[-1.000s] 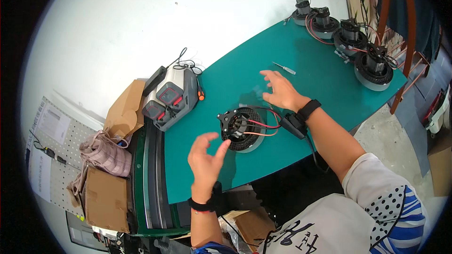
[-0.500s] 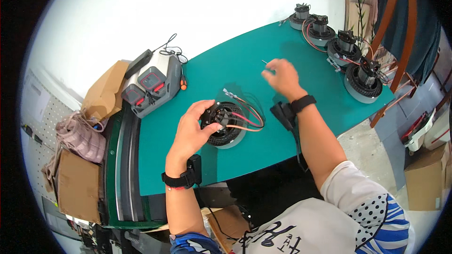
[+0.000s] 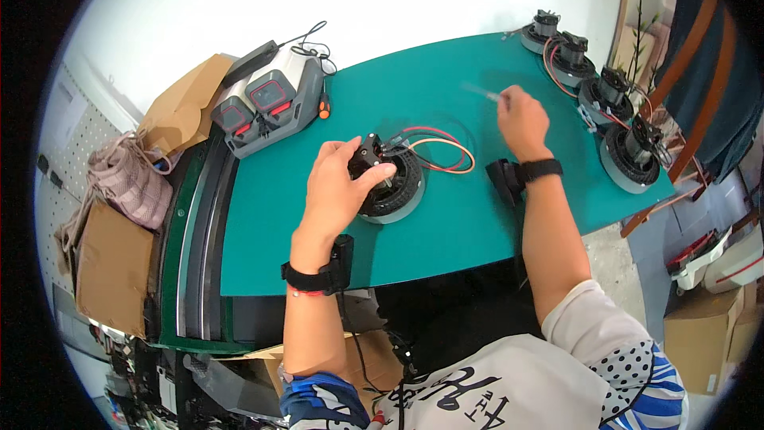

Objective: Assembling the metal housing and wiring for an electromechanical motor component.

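Note:
A round black motor unit (image 3: 396, 189) on a grey base sits in the middle of the green table (image 3: 446, 223), with red, orange and black wires (image 3: 442, 149) looping off its right side. My left hand (image 3: 338, 185) is closed over the motor's top left part. My right hand (image 3: 521, 121) is further back on the table, its fingers pinched on a thin metal tool (image 3: 484, 92) that points left. A small black object (image 3: 503, 179) lies beside my right wrist.
Several similar motors (image 3: 629, 151) with wires line the table's right back edge. A grey case with red and black battery packs (image 3: 267, 103) and an orange-handled screwdriver (image 3: 324, 105) stand at the back left. Cardboard boxes (image 3: 107, 263) and a brown bag (image 3: 179, 111) lie left of the table.
My left hand came down onto the motor and now grips its top. My right hand reached toward the back of the table and took hold of the thin tool.

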The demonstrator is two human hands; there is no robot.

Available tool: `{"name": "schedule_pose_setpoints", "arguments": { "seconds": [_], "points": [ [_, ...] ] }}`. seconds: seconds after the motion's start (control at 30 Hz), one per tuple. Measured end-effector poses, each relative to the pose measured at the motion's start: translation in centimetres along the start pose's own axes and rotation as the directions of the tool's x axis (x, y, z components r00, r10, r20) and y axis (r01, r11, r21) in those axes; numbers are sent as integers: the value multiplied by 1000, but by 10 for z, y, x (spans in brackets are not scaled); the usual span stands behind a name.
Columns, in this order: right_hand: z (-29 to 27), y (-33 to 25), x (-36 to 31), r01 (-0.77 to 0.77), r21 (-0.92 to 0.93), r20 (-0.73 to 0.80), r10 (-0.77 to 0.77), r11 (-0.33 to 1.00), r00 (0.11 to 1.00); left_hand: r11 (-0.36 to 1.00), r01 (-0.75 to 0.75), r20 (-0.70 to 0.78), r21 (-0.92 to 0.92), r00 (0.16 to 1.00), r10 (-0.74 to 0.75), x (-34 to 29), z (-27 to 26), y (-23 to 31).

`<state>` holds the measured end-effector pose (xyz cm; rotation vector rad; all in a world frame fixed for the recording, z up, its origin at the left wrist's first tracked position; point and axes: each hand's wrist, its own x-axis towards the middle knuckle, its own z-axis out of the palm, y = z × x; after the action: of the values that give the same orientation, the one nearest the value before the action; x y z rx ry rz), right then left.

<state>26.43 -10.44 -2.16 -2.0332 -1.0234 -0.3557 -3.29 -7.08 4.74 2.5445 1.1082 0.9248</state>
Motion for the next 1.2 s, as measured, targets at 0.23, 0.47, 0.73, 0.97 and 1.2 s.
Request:
{"name": "schedule_pose_setpoints", "arguments": {
  "seconds": [0.23,0.47,0.73,0.97,1.2],
  "points": [
    [-113,-50,-27,58,732,184,-278,679,943,943,89,101,-321,993,-59,-2,-1,-23],
    [-98,-105,-68,330,736,229,-676,591,700,970,54,39,-238,998,-46,-5,-3,-17],
    [-71,-113,-67,539,606,152,-750,586,644,973,44,43,-228,998,-35,-5,-2,-21],
    [-60,-116,-79,334,755,263,-727,564,634,979,34,38,-201,999,-27,-6,-2,-21],
    [-87,-53,-38,83,805,108,-282,588,953,962,31,32,-271,999,-24,-6,1,-24]
  ]
}}
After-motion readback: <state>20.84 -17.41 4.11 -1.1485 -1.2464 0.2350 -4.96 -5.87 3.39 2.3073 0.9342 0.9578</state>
